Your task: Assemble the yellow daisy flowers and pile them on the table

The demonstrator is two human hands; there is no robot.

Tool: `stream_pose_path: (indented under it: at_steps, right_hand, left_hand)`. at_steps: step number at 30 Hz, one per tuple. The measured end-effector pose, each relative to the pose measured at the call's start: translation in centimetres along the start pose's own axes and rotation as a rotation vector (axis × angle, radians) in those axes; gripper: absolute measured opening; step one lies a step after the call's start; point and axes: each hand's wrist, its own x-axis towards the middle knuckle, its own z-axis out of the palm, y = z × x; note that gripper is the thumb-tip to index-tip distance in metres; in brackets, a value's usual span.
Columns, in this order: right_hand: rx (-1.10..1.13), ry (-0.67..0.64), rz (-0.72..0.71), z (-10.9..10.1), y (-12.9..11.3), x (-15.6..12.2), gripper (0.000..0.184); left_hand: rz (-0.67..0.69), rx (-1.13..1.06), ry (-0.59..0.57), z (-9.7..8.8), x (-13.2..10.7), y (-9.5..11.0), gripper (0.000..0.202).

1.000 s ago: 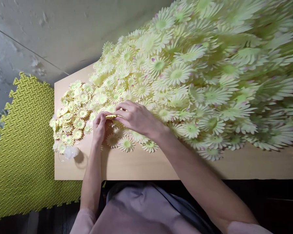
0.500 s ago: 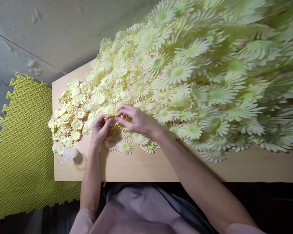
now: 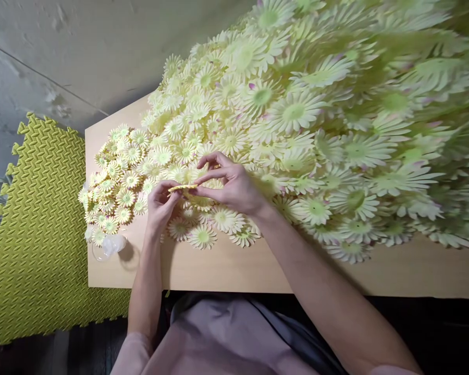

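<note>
Between my hands an artificial daisy flower head [image 3: 183, 187] is held almost edge-on, pale yellow, just above the near edge of the flower pile. My left hand [image 3: 161, 204] is closed, thumb and fingers pinching the flower's left side. My right hand [image 3: 234, 186] has its thumb and index finger at the flower's right edge, closed on it, while its other fingers are raised and bent. Beneath and behind both hands lies a large heap of cream-yellow artificial daisies [image 3: 293, 112], some with purple petal tips. Any small part between my fingertips is hidden.
A cluster of smaller daisy heads [image 3: 125, 197] lies at the left of the wooden table [image 3: 226, 271]. Near the table's left front stands a small clear plastic cup [image 3: 112, 245]. Yellow interlocking foam mat [image 3: 39, 229] stands beyond the left edge, and a grey wall [image 3: 101, 47] rises behind.
My right hand has shifted slightly right and its upper fingers have lifted and spread. The flower between my hands now shows more clearly, edge-on. The view has shifted a little.
</note>
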Motion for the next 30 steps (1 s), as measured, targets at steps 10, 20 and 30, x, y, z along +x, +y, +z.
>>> stream_pose_path:
  at_steps: [10,20,30]
  right_hand:
    - [0.243,-0.244,0.169,-0.19,-0.24,-0.20,0.012]
    - [0.529,-0.414,0.175,-0.17,-0.30,-0.32,0.005]
    - [0.471,-0.400,0.180,0.18,-0.22,-0.47,0.012]
  left_hand:
    - [-0.251,-0.259,0.016,-0.32,-0.24,0.18,0.035]
    - [-0.440,-0.408,-0.278,-0.30,-0.51,0.32,0.038]
    - [-0.401,-0.388,-0.285,-0.69,-0.40,0.07,0.034]
